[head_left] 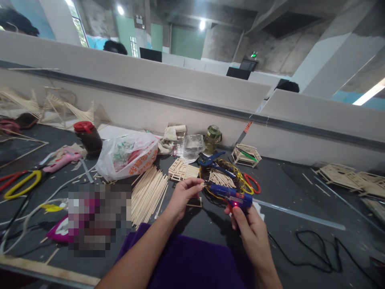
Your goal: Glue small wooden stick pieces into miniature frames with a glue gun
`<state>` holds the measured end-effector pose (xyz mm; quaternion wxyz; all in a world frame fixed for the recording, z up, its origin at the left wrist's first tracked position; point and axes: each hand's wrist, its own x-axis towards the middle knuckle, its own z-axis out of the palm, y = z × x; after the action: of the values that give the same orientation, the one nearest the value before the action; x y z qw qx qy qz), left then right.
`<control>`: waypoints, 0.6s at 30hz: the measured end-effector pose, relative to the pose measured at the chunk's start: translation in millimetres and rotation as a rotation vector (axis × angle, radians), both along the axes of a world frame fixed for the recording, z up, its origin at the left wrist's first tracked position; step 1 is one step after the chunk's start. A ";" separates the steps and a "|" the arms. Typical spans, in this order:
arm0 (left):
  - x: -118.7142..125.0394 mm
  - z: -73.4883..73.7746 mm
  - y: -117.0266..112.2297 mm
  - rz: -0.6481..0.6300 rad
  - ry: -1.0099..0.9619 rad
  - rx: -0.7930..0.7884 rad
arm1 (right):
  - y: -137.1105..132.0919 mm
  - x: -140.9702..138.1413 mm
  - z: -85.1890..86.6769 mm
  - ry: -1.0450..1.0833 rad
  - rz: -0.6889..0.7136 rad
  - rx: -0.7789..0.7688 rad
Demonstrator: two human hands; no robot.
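My right hand (249, 228) is wrapped round the handle of a blue hot glue gun (231, 194), whose red light glows. The gun's nozzle points left, at the fingertips of my left hand (186, 194). Those fingers are pinched together right at the nozzle; what they hold is too small to make out. Below them, a thin wooden stick piece (195, 205) shows partly behind the hand. A bundle of long wooden sticks (148, 194) lies left of my left hand. Short cut sticks (221, 179) lie behind the gun, beside blue-handled pliers (212, 159).
A plastic bag (129, 156), a red-lidded bottle (88, 138), a green jar (213, 138) and stick models (246, 154) stand toward the partition (135, 88). A pink glue gun (63, 160) and scissors (22, 184) lie left. A clear glue stick (303, 214) and black cord (313, 261) lie right.
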<state>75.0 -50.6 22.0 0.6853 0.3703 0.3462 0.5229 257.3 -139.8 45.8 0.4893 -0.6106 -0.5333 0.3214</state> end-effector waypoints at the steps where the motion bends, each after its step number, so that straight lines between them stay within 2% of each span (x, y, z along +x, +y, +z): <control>1: -0.1 0.0 0.0 0.000 0.002 -0.002 | 0.0 -0.3 -0.4 0.003 0.002 0.004; 9: 0.1 1.4 -1.3 0.000 -0.009 0.007 | 0.6 -1.7 1.6 0.007 0.006 0.021; 18: 1.0 1.5 -0.8 -0.012 -0.004 0.012 | 1.6 1.5 -6.3 0.018 0.009 0.012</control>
<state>75.9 -51.4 23.4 0.6869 0.3751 0.3395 0.5217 258.8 -138.2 39.5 0.4963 -0.6024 -0.5336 0.3257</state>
